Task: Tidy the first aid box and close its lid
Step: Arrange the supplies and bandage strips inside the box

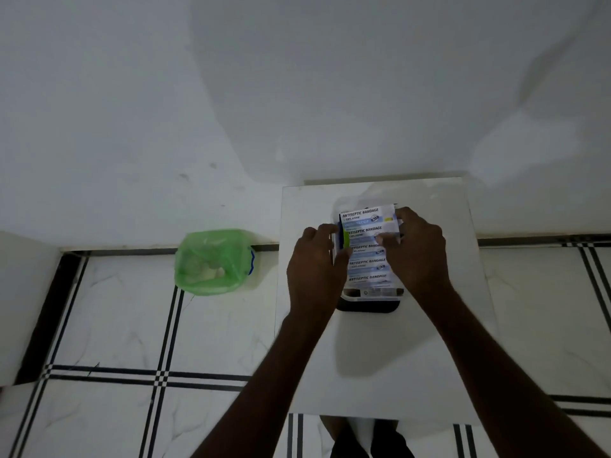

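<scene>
A strip of white packets printed "antiseptic bandage" [367, 246] lies lengthwise over the clear first aid box [370, 294] on the small white table [380, 358]. My left hand [314, 269] grips the strip's left edge, where something green shows by the thumb. My right hand [416, 249] pinches its upper right part. The box is mostly hidden under the strip and my hands. A dark edge [368, 306] shows at its near end; I cannot tell if that is the lid.
A bin lined with a green bag [211, 262] stands on the tiled floor left of the table, against the white wall. The table's back edge touches the wall. My feet show below the table's near edge.
</scene>
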Demonstrator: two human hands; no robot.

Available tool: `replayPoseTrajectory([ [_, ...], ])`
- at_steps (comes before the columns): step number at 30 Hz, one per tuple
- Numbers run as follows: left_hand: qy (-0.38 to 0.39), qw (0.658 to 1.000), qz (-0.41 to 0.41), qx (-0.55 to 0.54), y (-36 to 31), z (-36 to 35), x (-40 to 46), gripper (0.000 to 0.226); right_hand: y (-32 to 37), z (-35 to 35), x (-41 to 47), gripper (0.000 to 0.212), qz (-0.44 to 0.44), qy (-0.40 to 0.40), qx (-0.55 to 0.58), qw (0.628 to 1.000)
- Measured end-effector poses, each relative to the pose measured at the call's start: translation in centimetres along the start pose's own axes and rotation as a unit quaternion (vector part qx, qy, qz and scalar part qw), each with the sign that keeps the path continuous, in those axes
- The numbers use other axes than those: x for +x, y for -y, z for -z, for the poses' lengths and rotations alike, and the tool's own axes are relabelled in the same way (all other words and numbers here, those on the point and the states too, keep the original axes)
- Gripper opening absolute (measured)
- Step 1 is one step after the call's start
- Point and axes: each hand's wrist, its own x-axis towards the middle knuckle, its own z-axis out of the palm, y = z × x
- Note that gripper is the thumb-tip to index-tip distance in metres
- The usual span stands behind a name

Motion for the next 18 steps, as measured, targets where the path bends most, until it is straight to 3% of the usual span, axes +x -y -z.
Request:
replayPoseTrajectory([
  [4, 0.016, 1.000, -0.003, -0.016, -0.2, -1.3, -0.3, 0.051, 0.5, 0.0, -0.9, 0.047, 0.013, -0.014, -0.092, 0.996],
  [9, 0.004, 0.999, -0.009, -0.032, 0.1, -1.9, 0.7, 0.053, -0.1, 0.1, -2.9, 0.051, 0.075, -0.125, -0.127, 0.981],
  [14, -0.008, 0.999, -0.010, -0.031, 0.2, -1.9, 2.5, 0.054, -2.7, -2.5, -4.0, 0.076, 0.076, -0.005, -0.128, 0.989],
  [18, 0.008, 0.998, 0.039, -0.045, 0.6, -1.8, 2.3, 0.057, -3.2, -2.6, -4.1, 0.072, 0.064, -0.018, -0.073, 0.995],
])
